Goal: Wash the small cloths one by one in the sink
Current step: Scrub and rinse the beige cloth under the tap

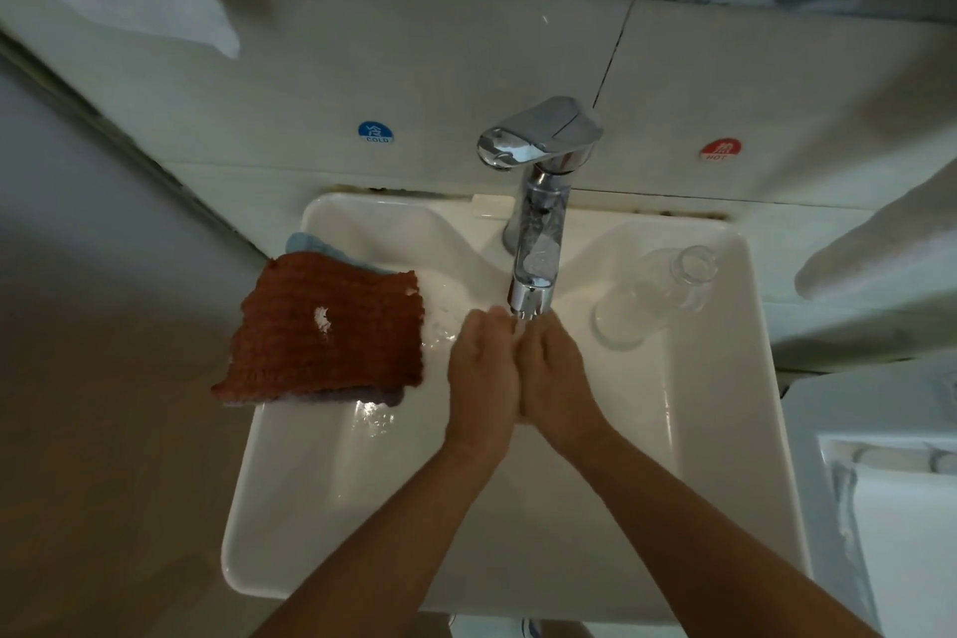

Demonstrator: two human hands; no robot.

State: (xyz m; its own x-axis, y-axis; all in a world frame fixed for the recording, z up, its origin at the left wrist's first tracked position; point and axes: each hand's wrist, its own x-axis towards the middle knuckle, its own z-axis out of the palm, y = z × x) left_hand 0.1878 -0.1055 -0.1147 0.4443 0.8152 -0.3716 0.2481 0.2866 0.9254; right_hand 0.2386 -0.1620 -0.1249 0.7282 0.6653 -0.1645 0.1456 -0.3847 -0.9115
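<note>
In the middle of the frame the left hand (481, 368) and the right hand (556, 373) are pressed side by side under the spout of the chrome faucet (538, 202), with fingers straight and together, and they hold nothing. Both hands are over the basin of the white sink (714, 430). The small cloths are stacked on the left rim of the sink: a brown cloth (326, 332) lies on top, with a bit of white foam on it, and a light blue cloth (316, 244) shows under its upper edge. White foam (445, 311) lies in the basin just beside the brown cloth. A clear glass (657, 295) lies on its side in the right part of the sink. On the wall behind are a blue "COLD" sticker (376, 132) and a red "HOT" sticker (720, 149).
</note>
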